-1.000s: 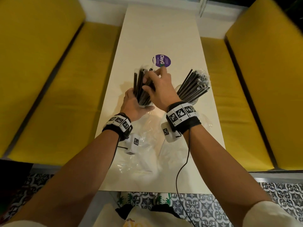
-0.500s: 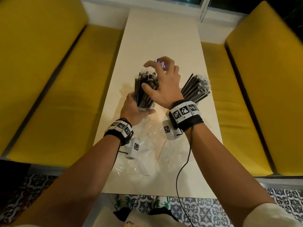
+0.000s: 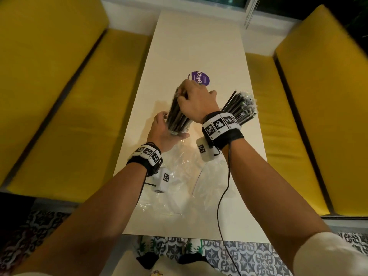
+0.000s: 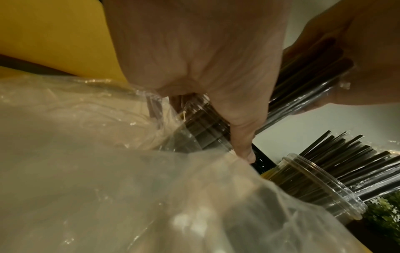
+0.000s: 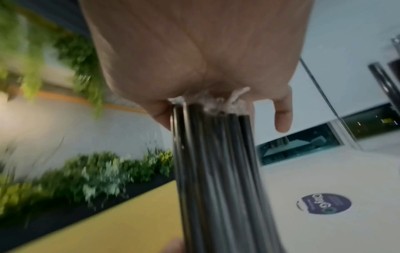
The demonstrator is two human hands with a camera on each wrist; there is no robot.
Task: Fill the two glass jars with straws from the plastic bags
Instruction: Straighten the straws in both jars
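Right now the left hand [image 3: 162, 134] wraps around a glass jar [image 3: 179, 130] on the pale table [image 3: 199, 46], steadying it — the jar is packed with black straws [image 3: 176, 114]. Over them the right hand [image 3: 196, 104] curls its fingers around the tops of the bundle. A second jar of straws [image 4: 320, 184] stands just to the right, fanned out. Crumpled clear plastic bags [image 3: 179, 176] lie nearer the table's front edge, and a purple sticker [image 3: 200, 78] sits beyond the hands.

Two clear jars stand mid-table: the left jar [image 3: 177, 130] packed with black straws [image 3: 176, 114], the right jar [image 4: 320, 188] likewise full; empty plastic bags [image 3: 179, 176] lie crumpled nearer
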